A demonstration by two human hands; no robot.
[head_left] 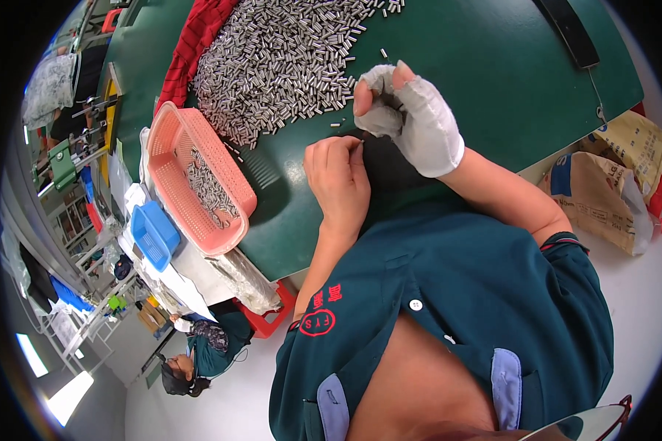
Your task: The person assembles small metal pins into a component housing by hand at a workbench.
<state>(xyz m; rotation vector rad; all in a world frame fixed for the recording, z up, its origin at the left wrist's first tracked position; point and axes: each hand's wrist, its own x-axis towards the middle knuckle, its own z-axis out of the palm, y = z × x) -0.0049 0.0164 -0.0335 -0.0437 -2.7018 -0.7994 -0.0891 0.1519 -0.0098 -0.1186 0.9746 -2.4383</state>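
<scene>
Steel pins [279, 62] heaped at eleven o'clock; my left hand [338, 180] pinches one shut, my gloved right hand [408, 117] curls, grip unclear. A careless nudge could scatter them.

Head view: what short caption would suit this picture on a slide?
Gloved right hand and bare left hand work beside heaped metal pins on a green table.
</scene>
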